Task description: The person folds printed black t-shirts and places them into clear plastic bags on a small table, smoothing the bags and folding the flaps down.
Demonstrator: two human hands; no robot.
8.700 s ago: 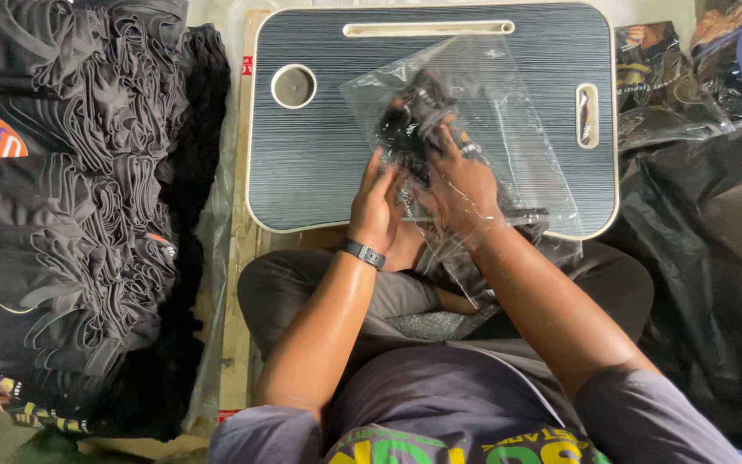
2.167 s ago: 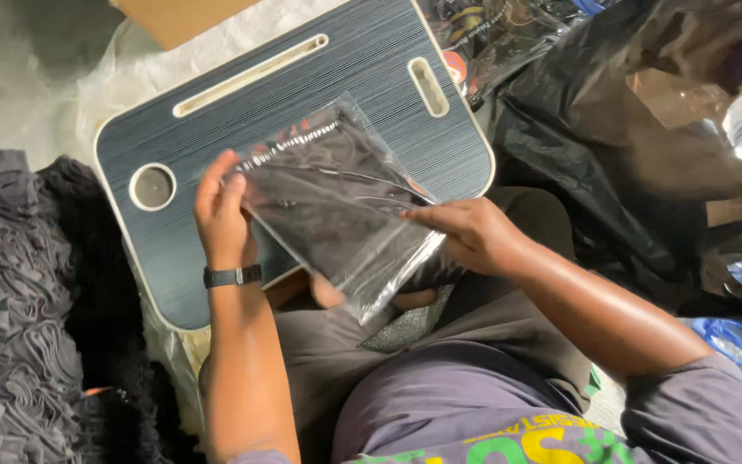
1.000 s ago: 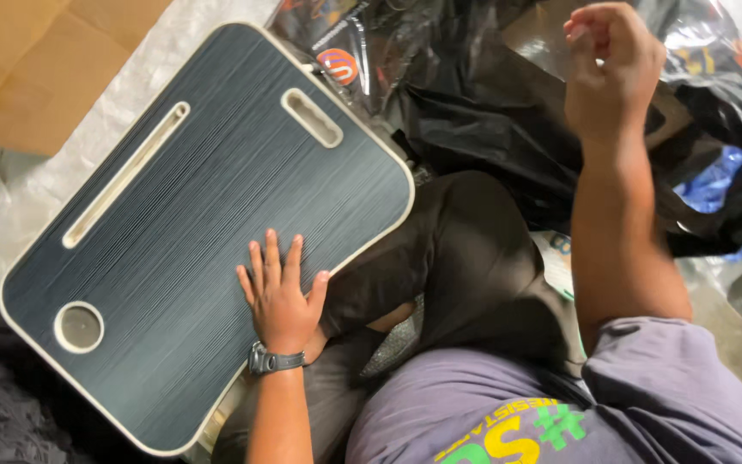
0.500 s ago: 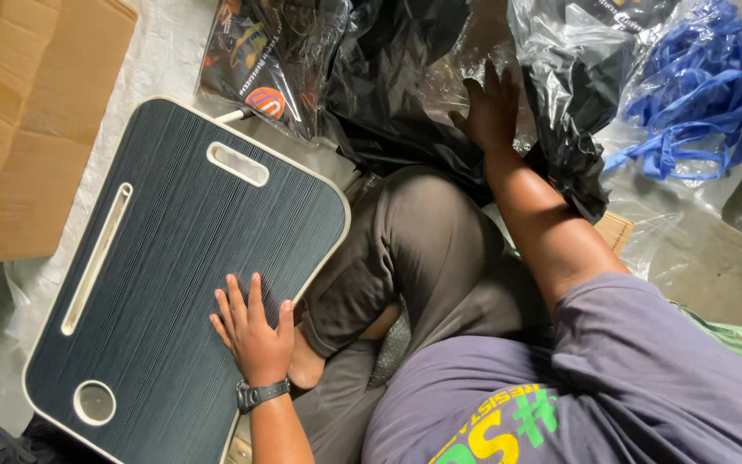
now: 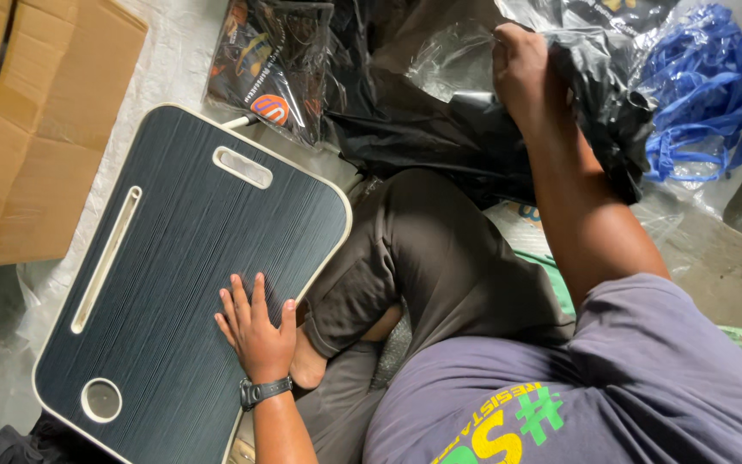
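My left hand (image 5: 255,331), with a black wristwatch, lies flat and spread on the lower right part of a dark wood-grain lap desk (image 5: 165,258) that has a cream rim, a slot, a handle cutout and a round cup hole. It holds nothing. My right hand (image 5: 521,73) is stretched far out to the upper right, its fingers curled on the edge of a clear plastic bag (image 5: 457,60) that lies on a big black plastic sack (image 5: 440,137). The fingertips are partly hidden in the plastic.
A cardboard box (image 5: 36,129) stands at the left. A clear-wrapped pack of dark printed cloth (image 5: 272,64) lies beyond the desk. Blue bags in clear plastic (image 5: 702,94) sit at the far right. My bent leg in grey trousers (image 5: 422,258) fills the middle.
The filled clear bag I held over the desk is gone from my hands. My right arm has swung out to the black sack; my left hand has settled flat on the desk.
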